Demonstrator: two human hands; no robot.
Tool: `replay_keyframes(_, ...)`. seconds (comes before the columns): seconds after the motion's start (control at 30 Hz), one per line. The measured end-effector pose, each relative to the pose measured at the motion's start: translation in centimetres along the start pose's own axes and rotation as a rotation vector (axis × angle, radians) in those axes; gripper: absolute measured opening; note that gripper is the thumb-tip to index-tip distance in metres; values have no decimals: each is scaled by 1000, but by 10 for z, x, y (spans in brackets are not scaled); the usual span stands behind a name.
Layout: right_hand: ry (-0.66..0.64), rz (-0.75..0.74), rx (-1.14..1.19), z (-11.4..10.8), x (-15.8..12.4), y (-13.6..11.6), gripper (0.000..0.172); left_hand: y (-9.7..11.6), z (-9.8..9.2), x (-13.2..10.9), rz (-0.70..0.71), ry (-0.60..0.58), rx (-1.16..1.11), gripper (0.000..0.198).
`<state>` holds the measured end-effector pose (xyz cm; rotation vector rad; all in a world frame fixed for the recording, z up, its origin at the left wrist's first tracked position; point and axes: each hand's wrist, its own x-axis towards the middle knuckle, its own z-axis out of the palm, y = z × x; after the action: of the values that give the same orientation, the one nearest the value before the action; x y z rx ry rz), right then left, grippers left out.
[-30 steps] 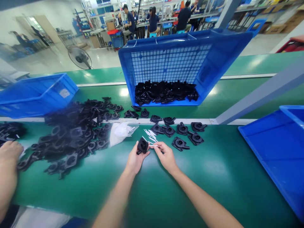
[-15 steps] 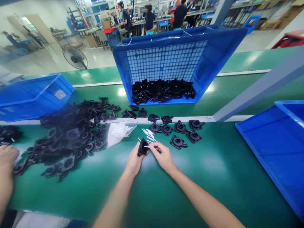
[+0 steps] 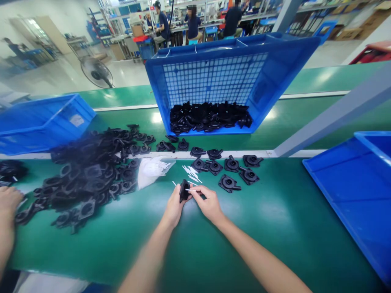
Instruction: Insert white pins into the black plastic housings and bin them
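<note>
My left hand (image 3: 173,206) is closed around a black plastic housing (image 3: 183,191), which is tilted up on edge with its opening towards the right. Between thumb and finger, my right hand (image 3: 209,203) pinches a thin white rod (image 3: 191,190), its tip at the housing's opening. How deep the tip sits is too small to tell. Just beyond my hands lies a loose bunch of white rods (image 3: 192,174). A clear plastic bag (image 3: 149,173) with more rods is to their left. Several similar housings (image 3: 229,182) lie on the green surface to the right.
A large heap of black parts (image 3: 91,179) covers the left side. A tilted blue crate (image 3: 262,87) holding black parts stands ahead. Other blue bins (image 3: 45,122) flank it, one far right (image 3: 348,179). A grey post (image 3: 324,110) slants at right. A co-worker's hand (image 3: 10,199) is at far left.
The black housing has turned in my left hand and now shows more edge-on. My right hand has shifted slightly, and less of the white rod shows.
</note>
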<state>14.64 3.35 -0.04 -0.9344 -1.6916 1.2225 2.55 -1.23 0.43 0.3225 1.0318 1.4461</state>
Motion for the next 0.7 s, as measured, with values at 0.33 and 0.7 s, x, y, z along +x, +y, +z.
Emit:
replay_keyframes(0.33,-115,-2,167,-9,-2,-7,27,20,6,-16,477,-75,926,35)
replay_keyframes(0.7,-177,216,77,-25,-25,-20,40,53,-11,-32,557,-242,1117,49)
